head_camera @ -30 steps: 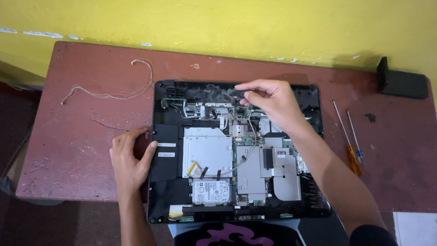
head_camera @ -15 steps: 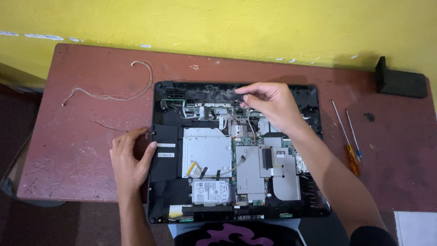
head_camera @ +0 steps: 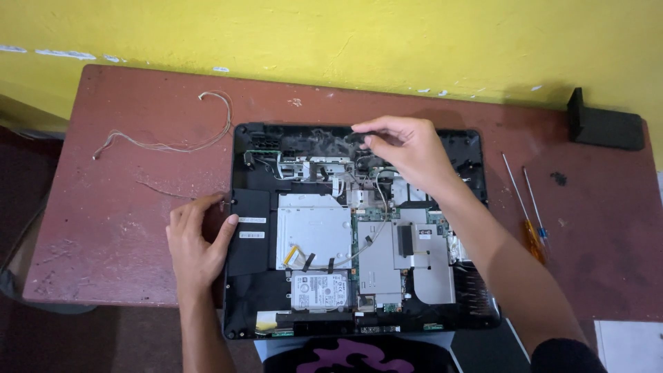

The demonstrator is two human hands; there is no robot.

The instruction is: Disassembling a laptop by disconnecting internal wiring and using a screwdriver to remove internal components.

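Note:
An opened all-in-one computer (head_camera: 252, 304) lies face down on a reddish-brown table (head_camera: 110, 228), its back cover off. Inside are a silver optical drive (head_camera: 314, 228), a hard drive (head_camera: 319, 290), metal shields and thin cables. My left hand (head_camera: 197, 242) lies flat on the table at the chassis's left edge, with the thumb touching the black side panel. My right hand (head_camera: 411, 152) reaches over the top edge. Its thumb and forefinger pinch a small dark piece there. I cannot make out what that piece is.
A loose thin wire (head_camera: 173, 145) curls on the table at the upper left. Two screwdrivers (head_camera: 528, 221) lie to the right of the chassis. A black block (head_camera: 604, 128) sits at the far right by the yellow wall. A white sheet (head_camera: 632, 345) shows at the bottom right.

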